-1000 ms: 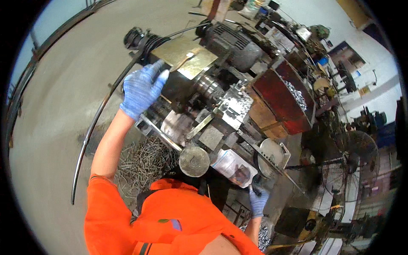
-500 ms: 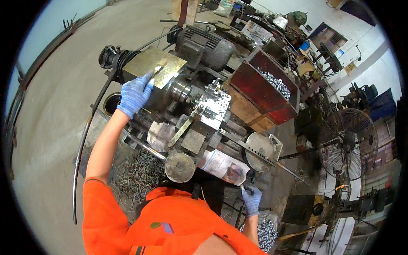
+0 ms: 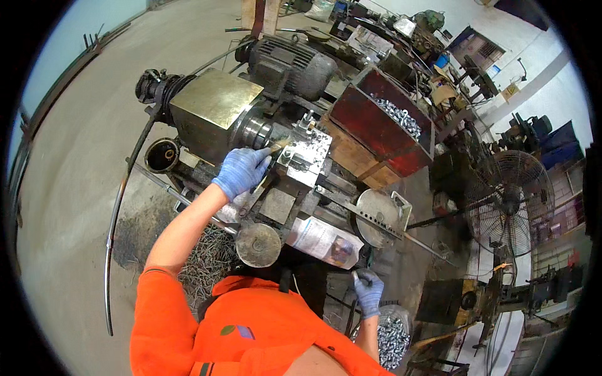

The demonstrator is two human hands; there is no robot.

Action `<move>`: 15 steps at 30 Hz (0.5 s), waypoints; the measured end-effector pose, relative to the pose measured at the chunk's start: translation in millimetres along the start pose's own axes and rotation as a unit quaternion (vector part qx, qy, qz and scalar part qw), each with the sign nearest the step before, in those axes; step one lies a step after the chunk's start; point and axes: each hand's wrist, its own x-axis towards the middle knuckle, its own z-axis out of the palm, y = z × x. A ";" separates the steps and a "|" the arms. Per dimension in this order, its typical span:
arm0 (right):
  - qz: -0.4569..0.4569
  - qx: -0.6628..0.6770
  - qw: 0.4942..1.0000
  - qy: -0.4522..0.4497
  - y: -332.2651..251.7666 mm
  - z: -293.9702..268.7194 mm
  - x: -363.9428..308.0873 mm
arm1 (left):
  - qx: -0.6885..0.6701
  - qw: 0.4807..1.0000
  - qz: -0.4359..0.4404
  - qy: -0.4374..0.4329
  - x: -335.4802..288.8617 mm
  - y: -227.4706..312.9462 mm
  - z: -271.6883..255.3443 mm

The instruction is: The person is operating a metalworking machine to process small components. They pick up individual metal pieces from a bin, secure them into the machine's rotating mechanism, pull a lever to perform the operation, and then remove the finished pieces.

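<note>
My left hand (image 3: 241, 172), in a blue knit glove, is closed on a small brush (image 3: 278, 146). The brush's pale bristles reach between the lathe's round shiny chuck (image 3: 255, 131) and the metal tool block (image 3: 305, 160), which is strewn with bright chips. Lower right, my gloved right hand (image 3: 369, 293) has its fingers curled in. It hovers just past the corner of a printed paper sheet (image 3: 324, 242) and above a tub of small metal parts (image 3: 392, 338). What its fingers hold, if anything, is too small to make out.
A dark red bin (image 3: 382, 128) of metal parts stands on wood behind the tool block. The motor (image 3: 291, 66) sits beyond the brass-coloured headstock cover (image 3: 216, 97). A long bar (image 3: 114, 250) curves down at left. Wire-like shavings (image 3: 207, 260) lie below; a fan (image 3: 511, 203) stands right.
My left hand has brought the brush from the headstock cover rightward and down to the chuck and tool block. My right hand has shifted slightly; its fingers are drawn back from the paper's corner.
</note>
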 end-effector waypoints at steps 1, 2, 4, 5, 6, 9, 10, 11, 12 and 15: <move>0.006 -0.003 1.000 -0.001 2.5 -1.2 -2.1 | 0.030 0.999 0.004 -0.034 -1.0 -0.6 -2.5; 0.011 -0.006 1.000 -0.002 4.1 -2.0 -3.4 | 0.060 0.996 0.008 -0.068 -2.4 -2.0 -6.5; 0.037 -0.009 0.999 -0.014 -5.0 -3.1 -3.7 | 0.135 0.984 0.008 -0.120 -11.1 -19.2 -7.6; 0.049 -0.011 0.999 -0.021 -8.5 -2.7 -3.2 | 0.116 0.987 0.003 -0.112 -17.2 -23.9 -9.4; 0.041 -0.006 0.999 -0.016 -5.0 -2.0 -3.3 | 0.094 0.990 0.001 -0.105 -22.7 -22.3 -13.5; 0.025 0.008 1.000 -0.006 2.7 -1.7 -2.4 | 0.040 0.997 -0.008 -0.066 -24.9 -18.0 -34.4; 0.026 0.015 1.000 -0.004 0.6 -2.2 -0.7 | 0.012 0.998 -0.006 -0.057 -23.1 -15.6 -42.5; 0.028 0.022 0.999 -0.003 0.0 -2.3 0.1 | -0.017 0.999 -0.004 -0.049 -21.6 -13.6 -49.2; 0.023 0.002 1.000 0.002 2.7 -4.3 0.2 | -0.067 0.997 -0.018 -0.027 -19.5 -9.0 -56.8; 0.003 -0.012 1.000 0.018 4.8 -4.7 -1.1 | -0.256 0.959 -0.108 0.059 -13.8 2.0 -79.9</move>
